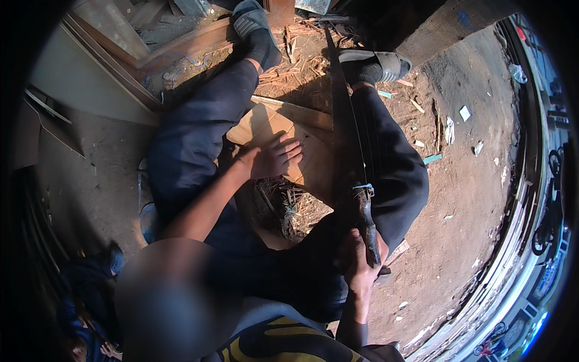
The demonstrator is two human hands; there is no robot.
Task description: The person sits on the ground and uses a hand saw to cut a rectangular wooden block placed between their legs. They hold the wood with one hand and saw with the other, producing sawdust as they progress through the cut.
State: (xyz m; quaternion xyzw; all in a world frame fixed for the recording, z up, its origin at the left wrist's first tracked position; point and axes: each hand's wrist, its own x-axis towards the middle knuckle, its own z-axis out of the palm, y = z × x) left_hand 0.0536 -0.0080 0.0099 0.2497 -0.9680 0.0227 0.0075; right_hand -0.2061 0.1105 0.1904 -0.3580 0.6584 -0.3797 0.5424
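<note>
My left hand (272, 159) lies flat on a light-brown wooden board (263, 124) between my knees, its fingers stretched out and holding nothing. My right hand (362, 265) is closed around the worn wooden handle of a handsaw (346, 133). The saw's long dark blade runs away from me over the board's right side, beside my right leg, narrowing toward its far end. A metal fitting shows where blade and handle meet. Whether the teeth touch the board cannot be made out in the dark shadow.
Wood shavings (292, 208) and splinters litter the ground around my feet. Boards and flat panels (90, 90) stand at the left, and a thick timber beam (455, 30) is at the far right. Another person (90, 301) is partly visible at the lower left.
</note>
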